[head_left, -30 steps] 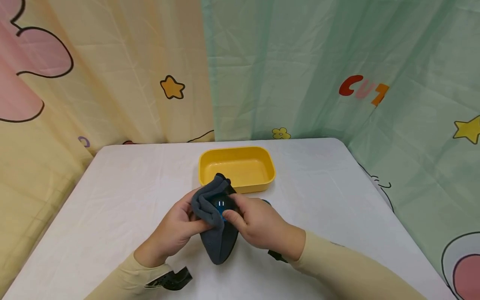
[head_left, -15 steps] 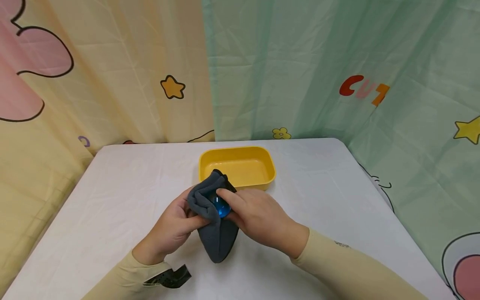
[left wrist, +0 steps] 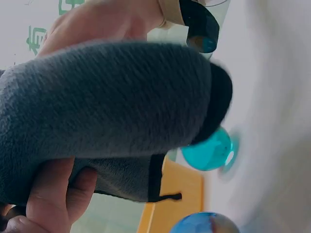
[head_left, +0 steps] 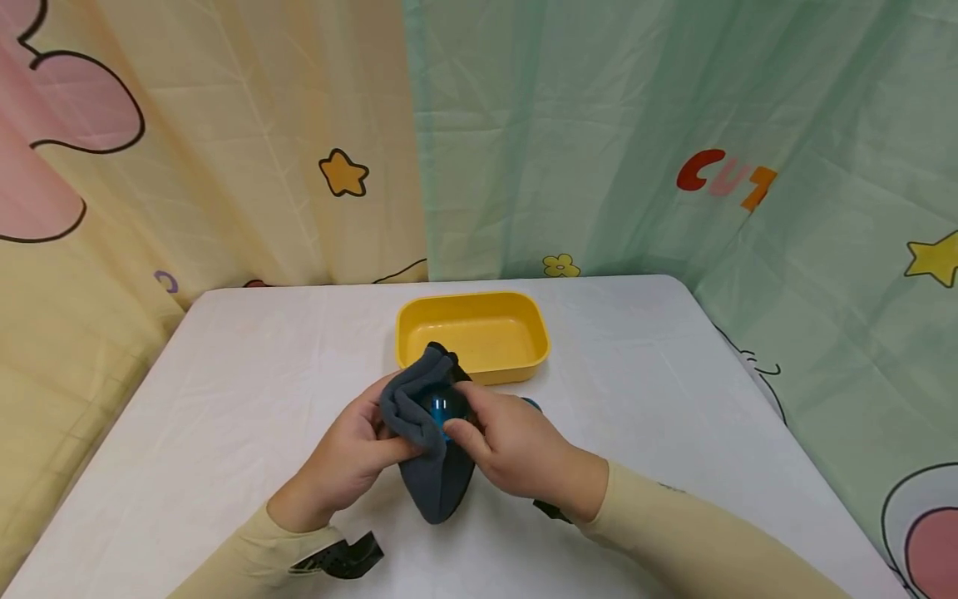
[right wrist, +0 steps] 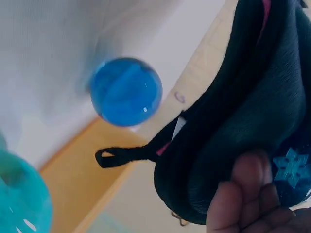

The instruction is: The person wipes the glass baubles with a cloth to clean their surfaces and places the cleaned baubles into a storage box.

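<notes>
A grey cloth point(head_left: 437, 491) with black edging and a hanging loop is bunched round a see-through blue ball point(head_left: 441, 406) above the table's middle. My left hand point(head_left: 348, 453) grips the cloth's left side, thumb in front. From the right, my right hand point(head_left: 520, 445) holds the ball between thumb and fingers; part of the ball is hidden by cloth and fingers. The right wrist view shows a snowflake shape point(right wrist: 292, 167) on or inside that ball, beside the fingertips. Thick folds of cloth fill much of the left wrist view and cover part of the left hand.
Beyond the hands, a yellow tray point(head_left: 509, 376) stands on the white-covered table point(head_left: 247, 374). A blue ball point(right wrist: 127, 92) and a teal ball point(right wrist: 22, 194) sit on the table near the tray. Patterned curtains point(head_left: 561, 125) surround the table's back and sides.
My right hand has turned, bringing its thumb in front of the ball; half a second ago its forefinger lay over the ball's top. The cloth has shifted slightly right, still in my left hand.
</notes>
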A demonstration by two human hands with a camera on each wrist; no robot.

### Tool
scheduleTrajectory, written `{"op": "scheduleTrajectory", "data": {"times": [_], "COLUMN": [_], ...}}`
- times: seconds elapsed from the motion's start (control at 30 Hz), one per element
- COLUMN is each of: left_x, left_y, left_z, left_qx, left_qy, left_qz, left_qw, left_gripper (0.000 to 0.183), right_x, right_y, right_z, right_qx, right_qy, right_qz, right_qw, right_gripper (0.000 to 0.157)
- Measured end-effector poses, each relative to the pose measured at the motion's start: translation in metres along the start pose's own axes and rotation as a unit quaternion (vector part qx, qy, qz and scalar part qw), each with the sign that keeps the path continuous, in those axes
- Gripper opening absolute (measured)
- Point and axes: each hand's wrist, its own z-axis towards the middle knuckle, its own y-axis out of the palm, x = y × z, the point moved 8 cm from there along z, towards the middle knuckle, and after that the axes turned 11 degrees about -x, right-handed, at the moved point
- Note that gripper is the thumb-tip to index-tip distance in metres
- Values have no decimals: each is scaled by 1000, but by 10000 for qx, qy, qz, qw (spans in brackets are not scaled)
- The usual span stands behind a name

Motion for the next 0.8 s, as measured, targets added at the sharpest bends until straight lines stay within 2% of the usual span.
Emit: {"op": "scheduleTrajectory", "data": {"times": [0.1, 0.17, 0.23, 0.33, 0.4, 0.47, 0.5, 0.53, 0.63, 0.67, 0.73, 0.8], "left_x": [2, 3, 3, 3, 3, 3, 3, 4, 4, 3, 2, 0], "left_y": [-2, -3, -3, -3, -3, -3, -3, -3, -2, -1, 0, 0], "left_z": [0, 0, 0, -1, -1, -1, -1, -1, 0, 1, 1, 1], "left_qx": [40, 44, 30, -5, -29, -37, -37, -51, -97, -114, -108, -76], "left_qy": [-24, -40, -46, -39, -26, 3, 12, 37, 74, 82, 57, 2], "left_qz": [-93, -161, -219, -280, -271, -218, -185, -156, -78, -61, -60, -58], "left_qw": [9999, 9999, 9997, 9996, 9996, 9998, 9998, 9999, 9999, 9999, 9999, 10000], "left_gripper": [64, 62, 61, 61, 61, 62, 62, 63, 66, 67, 69, 70], "right_x": [-7, -12, -18, -27, -32, -33, -32, -30, -18, -13, -3, 2], "right_y": [-2, -3, -6, -11, -13, -14, -14, -14, -11, -10, -6, -3], "right_z": [-2, -3, -4, -8, -11, -12, -12, -11, -6, -4, -2, 0], "right_qx": [1, 32, 243, 826, 1153, 1290, 1240, 1130, 588, 421, 225, 134], "right_qy": [-259, -497, -807, -1308, -1538, -1645, -1595, -1495, -905, -642, -214, 39], "right_qz": [-719, -1252, -1857, -2637, -2910, -2971, -2878, -2685, -1571, -1125, -378, -133], "right_qw": [9971, 9909, 9790, 9521, 9372, 9317, 9361, 9449, 9817, 9907, 9988, 9998], "right_gripper": [69, 75, 70, 59, 56, 57, 58, 59, 58, 55, 45, 36]}}
